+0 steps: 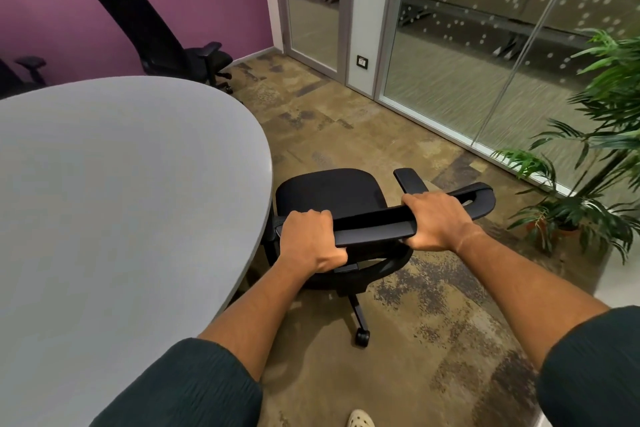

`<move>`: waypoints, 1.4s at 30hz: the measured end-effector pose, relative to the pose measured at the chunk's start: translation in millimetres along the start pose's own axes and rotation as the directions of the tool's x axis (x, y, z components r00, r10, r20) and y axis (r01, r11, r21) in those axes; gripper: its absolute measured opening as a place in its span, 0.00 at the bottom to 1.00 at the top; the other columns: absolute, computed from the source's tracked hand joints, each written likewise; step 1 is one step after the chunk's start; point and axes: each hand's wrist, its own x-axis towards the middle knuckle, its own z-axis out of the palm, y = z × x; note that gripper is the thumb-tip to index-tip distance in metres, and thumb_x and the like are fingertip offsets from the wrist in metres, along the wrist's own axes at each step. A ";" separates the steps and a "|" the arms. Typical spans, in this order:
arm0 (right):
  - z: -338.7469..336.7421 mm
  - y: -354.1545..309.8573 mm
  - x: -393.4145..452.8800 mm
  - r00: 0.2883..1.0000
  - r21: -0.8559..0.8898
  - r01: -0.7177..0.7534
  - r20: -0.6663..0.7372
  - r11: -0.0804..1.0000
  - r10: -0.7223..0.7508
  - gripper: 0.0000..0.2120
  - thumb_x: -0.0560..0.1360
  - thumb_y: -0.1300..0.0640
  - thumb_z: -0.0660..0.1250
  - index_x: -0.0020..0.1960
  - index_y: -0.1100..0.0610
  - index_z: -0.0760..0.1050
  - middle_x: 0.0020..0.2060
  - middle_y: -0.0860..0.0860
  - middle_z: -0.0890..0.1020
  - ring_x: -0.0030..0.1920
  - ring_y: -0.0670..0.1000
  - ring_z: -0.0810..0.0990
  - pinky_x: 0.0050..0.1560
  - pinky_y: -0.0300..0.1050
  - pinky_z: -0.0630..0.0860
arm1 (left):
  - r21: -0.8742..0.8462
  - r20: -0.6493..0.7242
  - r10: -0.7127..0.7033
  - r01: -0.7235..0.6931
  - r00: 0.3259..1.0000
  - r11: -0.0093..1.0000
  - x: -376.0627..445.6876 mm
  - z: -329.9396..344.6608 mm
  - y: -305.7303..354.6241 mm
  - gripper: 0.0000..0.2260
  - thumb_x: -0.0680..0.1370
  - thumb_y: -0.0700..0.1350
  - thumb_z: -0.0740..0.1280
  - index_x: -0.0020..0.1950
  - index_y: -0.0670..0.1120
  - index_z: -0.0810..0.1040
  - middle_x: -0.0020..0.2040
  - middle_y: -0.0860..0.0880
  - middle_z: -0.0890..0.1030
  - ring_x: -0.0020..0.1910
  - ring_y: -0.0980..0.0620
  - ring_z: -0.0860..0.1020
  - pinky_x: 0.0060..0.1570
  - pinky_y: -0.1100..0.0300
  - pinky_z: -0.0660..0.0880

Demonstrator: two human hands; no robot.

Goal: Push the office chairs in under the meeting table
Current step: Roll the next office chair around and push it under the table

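Note:
A black office chair (332, 192) stands just off the rounded end of the grey meeting table (121, 166), its seat outside the table edge. My left hand (310, 241) grips the left part of the chair's backrest top. My right hand (434, 220) grips the same top bar further right. A second black chair (152, 35) stands at the far side by the purple wall, pulled away from the table. The armrest of a third chair (31, 62) shows at the far left behind the table.
Glass partition walls and a glass door (313, 3) run along the back and right. Potted plants (588, 184) stand at the right beside the chair. Patterned carpet (346, 121) lies open between table and glass. My shoe (360, 419) shows at the bottom edge.

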 end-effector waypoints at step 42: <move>5.0 -26.2 -14.2 0.908 -0.079 0.409 -0.057 0.909 -0.414 0.19 0.61 0.36 0.63 0.45 0.48 0.70 0.37 0.46 0.79 0.38 0.53 0.79 0.35 0.45 0.70 | -0.085 0.047 -0.295 0.298 0.955 0.951 -98.8 -11.0 26.2 0.15 0.63 0.55 0.66 0.45 0.49 0.74 0.37 0.52 0.77 0.36 0.50 0.76 0.43 0.54 0.77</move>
